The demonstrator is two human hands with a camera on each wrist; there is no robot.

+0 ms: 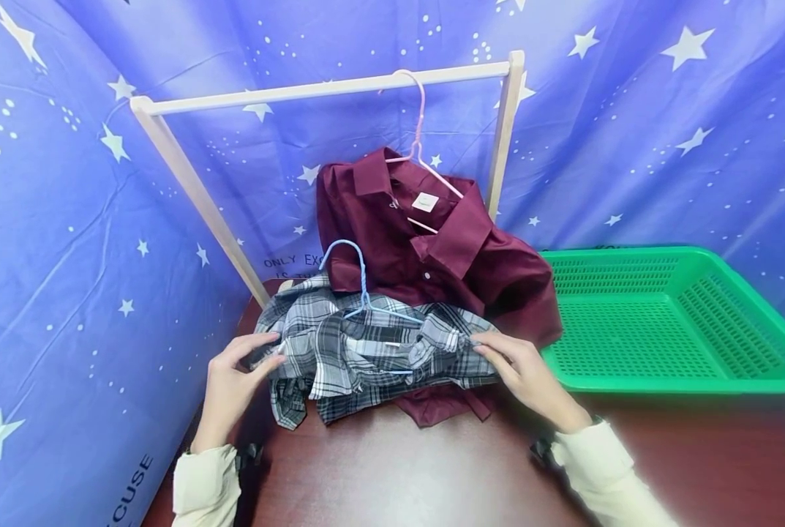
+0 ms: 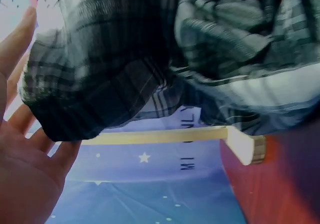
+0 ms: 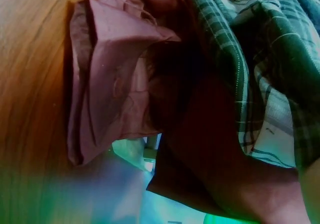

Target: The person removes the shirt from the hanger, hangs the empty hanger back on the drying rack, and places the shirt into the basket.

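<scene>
Cream sleeves (image 1: pixel 206 479) | left hand (image 1: pixel 235 372), right hand (image 1: pixel 524 372) each pinch plaid shirt (image 1: pixel 334 359) | maroon shirt (image 1: pixel 392 256) behind

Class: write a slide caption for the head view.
Left hand and right hand hold a plaid shirt on a blue hanger, in front of a maroon shirt hung from a wooden rack.

The plaid shirt (image 1: pixel 336 359) partly conceals the blue hanger (image 1: pixel 364 287), and the head view's right edge crops the green basket (image 1: pixel 662 385).
</scene>
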